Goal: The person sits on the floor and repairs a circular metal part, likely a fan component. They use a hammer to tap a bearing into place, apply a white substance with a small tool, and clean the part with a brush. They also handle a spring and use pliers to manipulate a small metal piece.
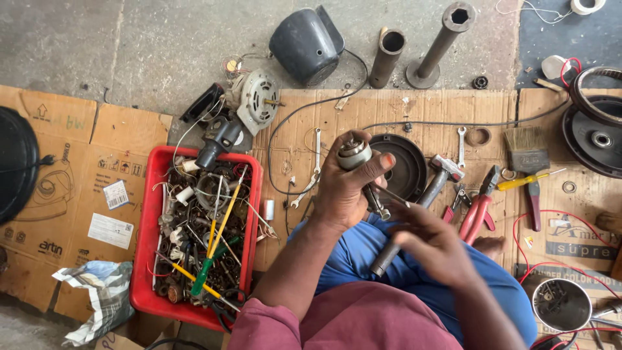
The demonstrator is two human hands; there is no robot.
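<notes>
My left hand (346, 185) grips a metal rotor with a shaft (355, 154), its round steel end pointing up and the shaft running down past my palm. Just below and to the right, my right hand (433, 243) is blurred, fingers curled, its tips close to the shaft's lower end (381, 209); what it holds, if anything, is unclear. A hammer (414, 214) lies under both hands across my blue-clad leg. A dark round motor cover (405, 165) lies on the cardboard (363, 107) behind the rotor.
A red tray (144, 259) of screwdrivers and scrap parts is at left. Red pliers (478, 206), a paintbrush (528, 155), spanners (315, 172), a fan motor (256, 97), a grey housing (304, 44) and two metal tubes (440, 42) surround me. Cables cross the cardboard.
</notes>
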